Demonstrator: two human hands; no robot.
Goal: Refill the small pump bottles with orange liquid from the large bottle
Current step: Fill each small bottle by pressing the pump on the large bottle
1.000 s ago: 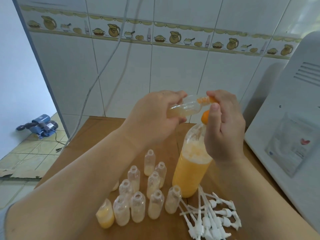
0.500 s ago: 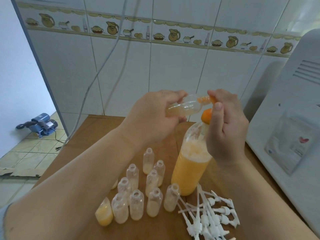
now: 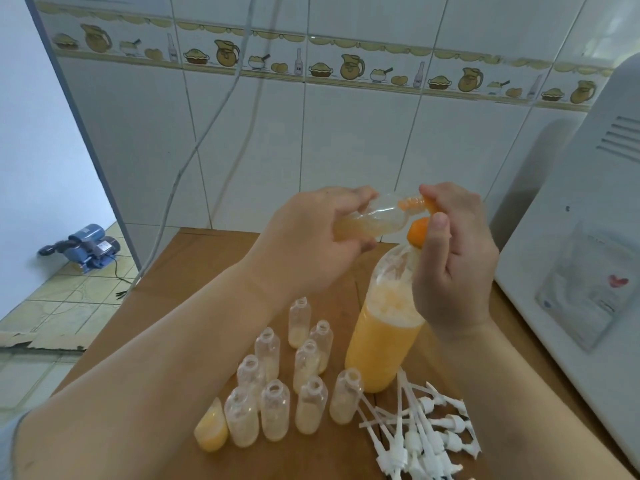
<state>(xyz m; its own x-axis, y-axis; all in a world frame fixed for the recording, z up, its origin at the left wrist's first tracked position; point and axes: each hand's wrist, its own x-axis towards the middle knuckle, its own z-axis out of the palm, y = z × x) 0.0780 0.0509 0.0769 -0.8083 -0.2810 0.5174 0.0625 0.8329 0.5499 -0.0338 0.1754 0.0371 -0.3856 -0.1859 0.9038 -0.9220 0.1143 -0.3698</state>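
Observation:
My left hand (image 3: 311,244) grips a small clear bottle (image 3: 374,220) tipped on its side, with a little pale liquid in it. Its neck points right, where my right hand (image 3: 453,265) pinches an orange piece (image 3: 429,204) at the mouth. Just below stands the large bottle (image 3: 384,337), about half full of foamy orange liquid, with an orange top (image 3: 417,233). Several small open bottles (image 3: 304,375) stand in a cluster on the brown table (image 3: 166,306). One small bottle full of orange liquid (image 3: 211,429) is partly hidden behind my left forearm.
A pile of white pump heads (image 3: 422,431) lies at the front right of the table. A white appliance (image 3: 571,271) stands close on the right. Behind is a tiled wall with a hanging cable (image 3: 207,133). A blue pump (image 3: 86,245) sits on the floor at left.
Both hands and the small bottle keep nearly the same pose above the large bottle. Only the view shifts a little.

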